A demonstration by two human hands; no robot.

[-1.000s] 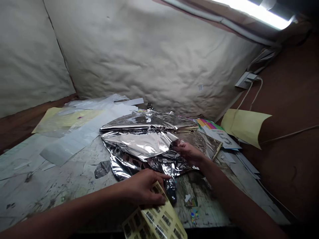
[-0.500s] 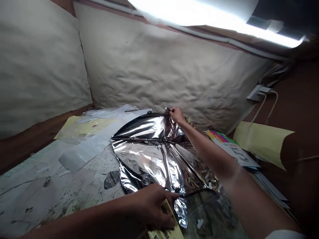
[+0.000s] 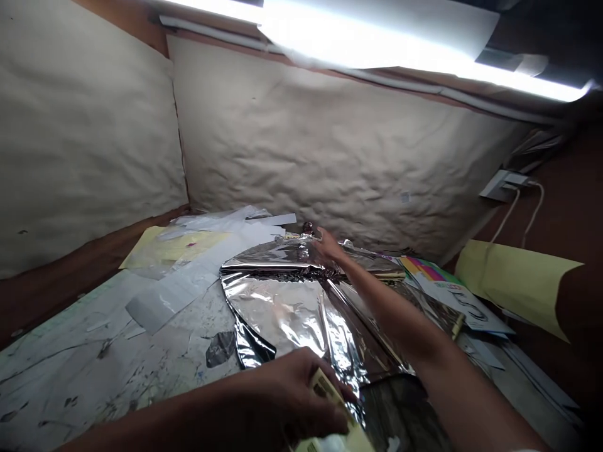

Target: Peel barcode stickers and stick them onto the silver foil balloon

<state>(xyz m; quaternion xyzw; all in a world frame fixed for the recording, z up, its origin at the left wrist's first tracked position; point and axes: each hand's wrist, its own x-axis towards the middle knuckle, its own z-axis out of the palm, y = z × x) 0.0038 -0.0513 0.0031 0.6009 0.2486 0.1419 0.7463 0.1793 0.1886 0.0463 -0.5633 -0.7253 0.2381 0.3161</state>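
A silver foil balloon (image 3: 277, 307), flat and shiny, lies spread over the worktable. At its far edge is my right hand (image 3: 328, 246), low over the foil, fingers apart and nothing gripped. A small dark crumpled foil end (image 3: 308, 227) sticks up just beyond those fingers. Close to me, my left hand (image 3: 301, 392) is closed on pale yellow printed slips (image 3: 330, 392), over the near part of the balloon. The lower part of the slips runs out of the picture, and my hand hides some of them.
Clear plastic sheets (image 3: 174, 289) and yellow paper (image 3: 155, 248) lie on the stained table (image 3: 155, 364) at the left. Right of the balloon are a colourful printed package (image 3: 452, 295) and a curled yellow sheet (image 3: 518, 282). A paper-covered wall (image 3: 330, 150) stands behind.
My right hand has let go of the balloon's far edge, and the raised foil there has dropped flatter. My left hand still holds the slips. The view has shifted slightly.
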